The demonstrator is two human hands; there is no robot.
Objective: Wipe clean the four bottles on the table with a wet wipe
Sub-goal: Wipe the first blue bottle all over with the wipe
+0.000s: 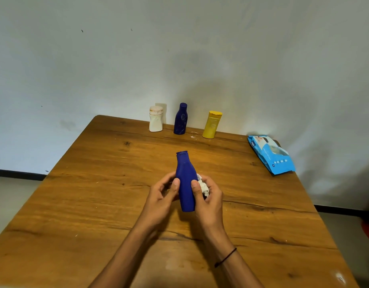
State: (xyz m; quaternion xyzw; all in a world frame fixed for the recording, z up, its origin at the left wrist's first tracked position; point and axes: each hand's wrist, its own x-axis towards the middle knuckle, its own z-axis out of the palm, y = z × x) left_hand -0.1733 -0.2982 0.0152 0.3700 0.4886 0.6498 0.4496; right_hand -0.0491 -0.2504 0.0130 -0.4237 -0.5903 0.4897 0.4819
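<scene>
While gripping the blue bottle [186, 183] above the near surface [96, 183] in left hand [161, 196], rub wipe [203, 187], bunched in right hand [208, 196] fingers, firmly around it, turning steadily to reach every side.
</scene>
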